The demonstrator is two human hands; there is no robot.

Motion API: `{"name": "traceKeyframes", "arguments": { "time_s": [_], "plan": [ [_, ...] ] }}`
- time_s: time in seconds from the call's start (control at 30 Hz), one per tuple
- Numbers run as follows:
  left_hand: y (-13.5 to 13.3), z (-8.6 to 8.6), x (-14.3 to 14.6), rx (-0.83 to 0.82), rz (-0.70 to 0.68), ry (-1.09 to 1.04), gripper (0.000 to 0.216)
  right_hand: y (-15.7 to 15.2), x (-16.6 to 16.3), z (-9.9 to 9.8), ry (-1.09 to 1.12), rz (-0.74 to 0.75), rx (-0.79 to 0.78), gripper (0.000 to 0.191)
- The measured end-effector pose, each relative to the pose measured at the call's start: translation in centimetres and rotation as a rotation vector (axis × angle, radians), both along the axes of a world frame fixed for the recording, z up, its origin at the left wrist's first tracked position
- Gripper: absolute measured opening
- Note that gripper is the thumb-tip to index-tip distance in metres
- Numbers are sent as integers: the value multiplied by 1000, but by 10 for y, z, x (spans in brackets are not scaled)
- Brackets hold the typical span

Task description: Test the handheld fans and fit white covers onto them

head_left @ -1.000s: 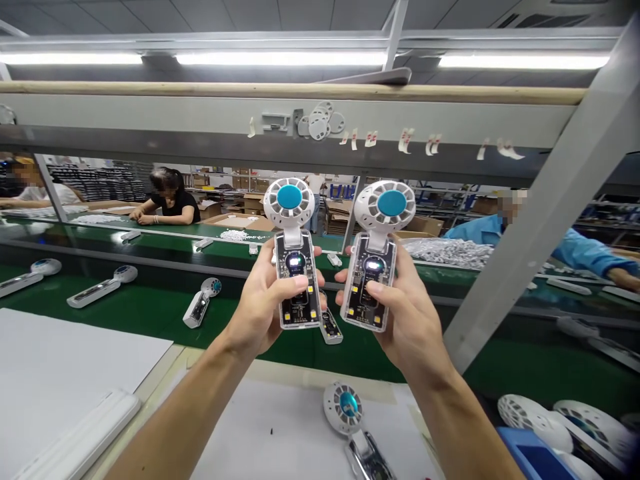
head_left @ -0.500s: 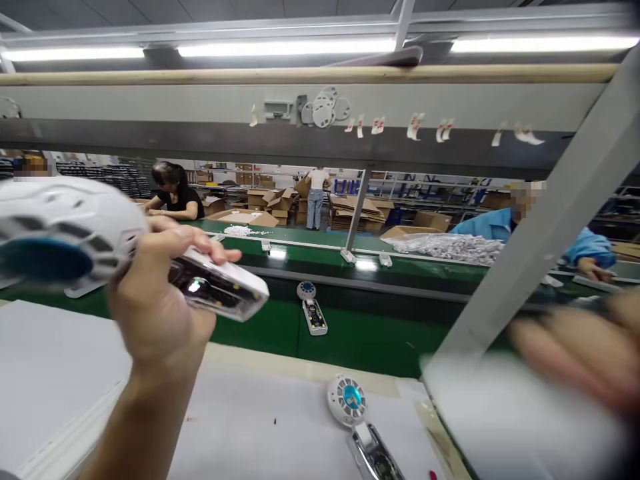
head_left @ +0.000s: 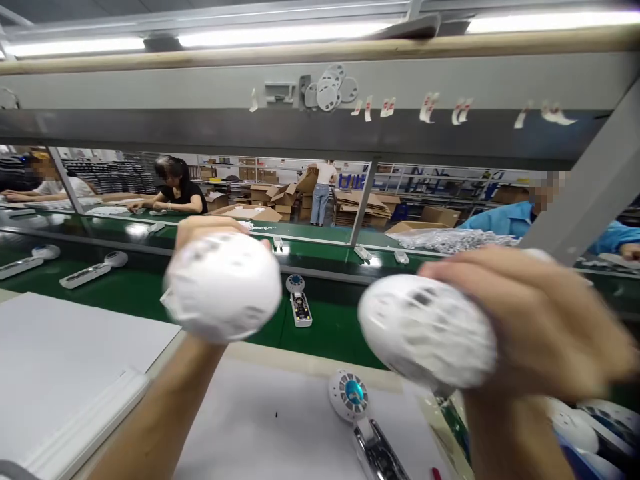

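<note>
In the head view, the left hand (head_left: pixel 207 227) holds the left fan (head_left: pixel 225 287) in the air, its white head toward the camera. That grip is clamped on the fan from behind, with most fingers hidden. The right hand (head_left: pixel 540 327), blurred, has its grip clamped on the right fan (head_left: pixel 425 330), whose vented head points leftward. The two heads are apart.

Below them, the worktop (head_left: pixel 295 360) carries a white sheet (head_left: pixel 240 420). On it lies the worktop fan (head_left: pixel 349 397), blue centre up, handle toward the lower right, with a black speck (head_left: pixel 276 415) to its left. Beyond, a green belt (head_left: pixel 340 340) bears the belt fan (head_left: pixel 301 308), seen between the hands, and two fans (head_left: pixel 90 272) farther left. More white fans (head_left: pixel 575 427) lie by a blue bin (head_left: pixel 583 463) at lower right. Across the belt are co-workers, one in a black top (head_left: pixel 185 197), another in blue sleeves (head_left: pixel 500 219).
</note>
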State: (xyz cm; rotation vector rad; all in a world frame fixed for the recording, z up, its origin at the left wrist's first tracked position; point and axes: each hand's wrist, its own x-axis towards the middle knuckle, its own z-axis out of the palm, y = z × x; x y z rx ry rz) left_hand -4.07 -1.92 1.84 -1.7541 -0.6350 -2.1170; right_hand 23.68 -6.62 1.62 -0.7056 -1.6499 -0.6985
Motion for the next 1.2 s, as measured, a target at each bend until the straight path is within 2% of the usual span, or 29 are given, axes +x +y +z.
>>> {"name": "traceKeyframes", "arguments": {
  "time_s": [0.07,0.1,0.17,0.27,0.37,0.5,0.63,0.7,0.77,0.87,0.97,1.03,1.13,1.2],
  "plan": [
    [20,-10,5,137,98,109,14,18,-13,-7,-29,23,32,12],
    [30,-16,8,143,113,149,10,28,-18,-12,-43,30,14,10],
    [48,-28,13,26,102,205,4,47,-22,-22,-59,14,-83,7],
    [66,-46,21,-229,41,239,8,71,-19,-39,-27,-40,-282,15],
    [74,-66,33,-505,-85,291,29,89,-10,-57,57,-85,-554,16],
    [84,-100,57,-865,-192,261,45,109,3,-82,197,-128,-1036,29],
    [98,-140,70,-1138,-132,279,48,120,14,-106,187,-193,-1457,31],
    [105,-155,67,-1232,-56,321,44,122,18,-113,131,-295,-1601,31],
    [110,-162,59,-1285,44,373,41,123,21,-114,39,-386,-1694,28],
    [116,-158,41,-1306,180,446,40,121,22,-108,-111,-414,-1741,26],
    [125,-145,18,-1363,311,442,43,115,21,-97,-225,-321,-1726,28],
    [133,-140,2,-1470,389,406,46,109,18,-89,-270,-254,-1685,31],
    [144,-142,-15,-1665,412,361,44,96,9,-71,-276,-196,-1521,33],
    [149,-149,-21,-1738,363,335,40,84,-1,-56,-236,-175,-1302,26]
  ]
}}
